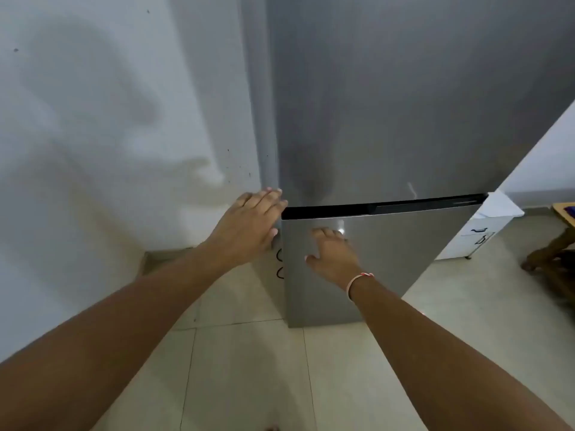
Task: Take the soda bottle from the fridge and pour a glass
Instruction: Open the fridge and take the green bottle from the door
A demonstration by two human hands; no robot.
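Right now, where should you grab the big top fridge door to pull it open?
Probably at its left edge, coming from the left side. The upper door shows no handle on its flat front, and the left hand already lies at that edge beside the wall. The right hand rests flat on the lower door.

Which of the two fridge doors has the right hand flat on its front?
The lower door: the right hand lies on its front, below the dark gap. The upper door has only the left hand at its edge.
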